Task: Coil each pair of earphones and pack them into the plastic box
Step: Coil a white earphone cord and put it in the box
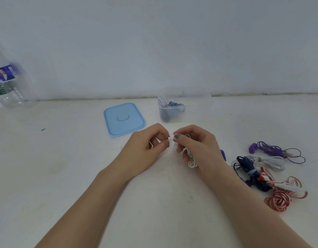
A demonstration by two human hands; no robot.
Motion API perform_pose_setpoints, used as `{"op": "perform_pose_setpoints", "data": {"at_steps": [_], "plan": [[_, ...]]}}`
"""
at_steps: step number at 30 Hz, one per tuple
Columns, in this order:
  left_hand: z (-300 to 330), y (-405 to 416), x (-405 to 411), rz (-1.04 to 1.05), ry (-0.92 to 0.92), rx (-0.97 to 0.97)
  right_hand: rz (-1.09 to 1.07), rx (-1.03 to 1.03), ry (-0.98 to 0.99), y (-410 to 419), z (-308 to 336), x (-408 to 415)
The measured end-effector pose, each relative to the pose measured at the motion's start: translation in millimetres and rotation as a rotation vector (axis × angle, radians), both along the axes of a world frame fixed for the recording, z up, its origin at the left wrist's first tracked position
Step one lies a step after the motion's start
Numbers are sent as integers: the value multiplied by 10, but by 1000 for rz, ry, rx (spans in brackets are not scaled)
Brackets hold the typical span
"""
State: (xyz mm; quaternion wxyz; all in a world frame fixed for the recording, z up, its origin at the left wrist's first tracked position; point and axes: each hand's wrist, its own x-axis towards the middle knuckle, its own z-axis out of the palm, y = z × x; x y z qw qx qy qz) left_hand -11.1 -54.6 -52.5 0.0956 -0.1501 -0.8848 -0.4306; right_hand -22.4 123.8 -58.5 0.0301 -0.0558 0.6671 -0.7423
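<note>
The white earphones (pixel 190 158) sit bundled in the right hand (pixel 195 147), whose fingers curl round the looped cord, thumb and forefinger pinching a small white end piece at the top. The left hand (pixel 147 145) meets it there, its thumb and forefinger pinched on the same white tip, other fingers curled. The cord looks thin and white, in loose loops hanging below the right palm. Beyond the hands stands the clear plastic box (pixel 171 111), already holding white and blue coils. Left of the box lies its blue lid (pixel 124 119); right of the box and nearer the person, a tangle of purple, navy, white and red earphones (pixel 272 169).
</note>
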Motion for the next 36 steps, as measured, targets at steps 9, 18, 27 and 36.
{"op": "perform_pose_setpoints", "data": {"at_steps": [9,18,27,36], "plan": [[27,-5,11,3,-31,129,-7,28,33,-2,19,27],[71,-13,39,-4,62,85,5,41,27,-10,30,23],[84,-30,49,0,64,82,44,-24,-44,-7,82,38],[111,0,66,-63,-26,308,145,-93,-89,46,118,27]]}}
